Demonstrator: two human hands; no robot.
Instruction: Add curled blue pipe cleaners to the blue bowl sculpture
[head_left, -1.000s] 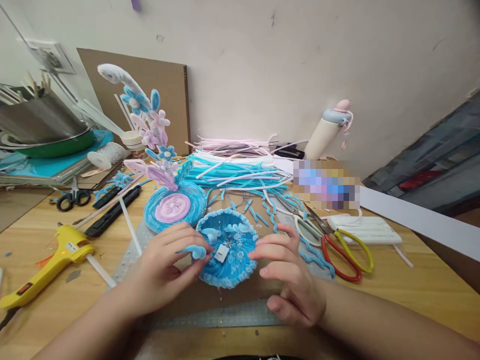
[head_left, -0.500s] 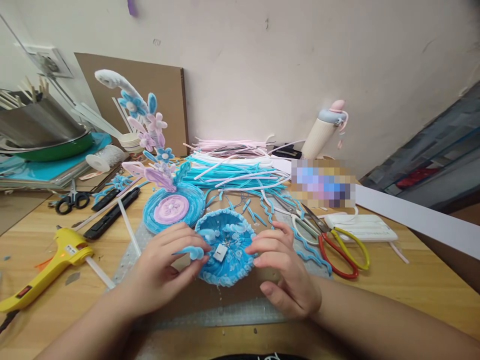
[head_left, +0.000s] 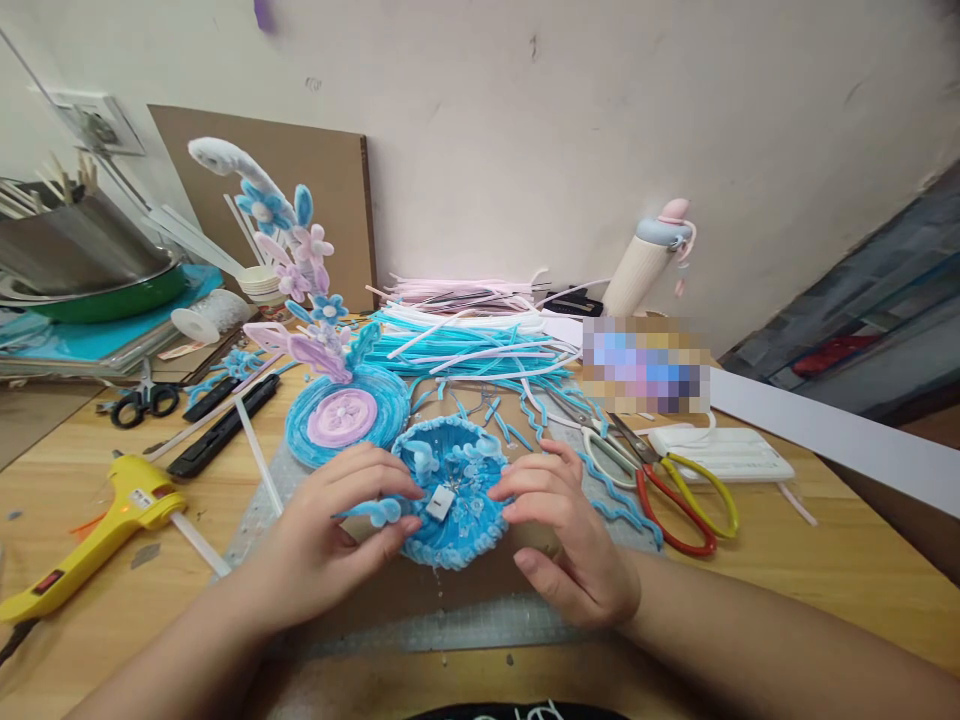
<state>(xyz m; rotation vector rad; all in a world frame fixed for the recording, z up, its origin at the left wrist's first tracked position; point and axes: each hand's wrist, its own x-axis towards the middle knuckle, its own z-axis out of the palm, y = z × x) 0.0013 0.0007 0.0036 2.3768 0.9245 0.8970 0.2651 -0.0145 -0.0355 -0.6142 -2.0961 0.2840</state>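
A blue bowl-shaped piece (head_left: 469,545) made of fuzzy pipe cleaners faces up, with a ruffled rim, a small white box (head_left: 440,502) and fine wire lights inside. Curled blue clusters (head_left: 420,458) line its inner edge. My left hand (head_left: 337,525), at the bowl's left side, pinches a curled blue pipe cleaner (head_left: 384,513) between thumb and fingers. On the opposite side, my right hand (head_left: 570,545) has its fingertips against the rim, thumb apart and fingers spread. Behind stands a pipe cleaner flower stem (head_left: 307,260) on a round blue base (head_left: 300,425) with a pink centre.
A yellow glue gun (head_left: 139,495) lies left, near a black utility knife (head_left: 217,430) and small scissors (head_left: 144,400). Blue pipe cleaners (head_left: 465,355) are heaped behind the bowl. Red-and-yellow-handled scissors (head_left: 682,495), a white power bank (head_left: 739,457) and a bottle (head_left: 637,265) stand or lie right.
My left hand has shifted slightly left with the curled pipe cleaner. My right hand has edged slightly left along the bowl's rim. The bowl has barely moved.
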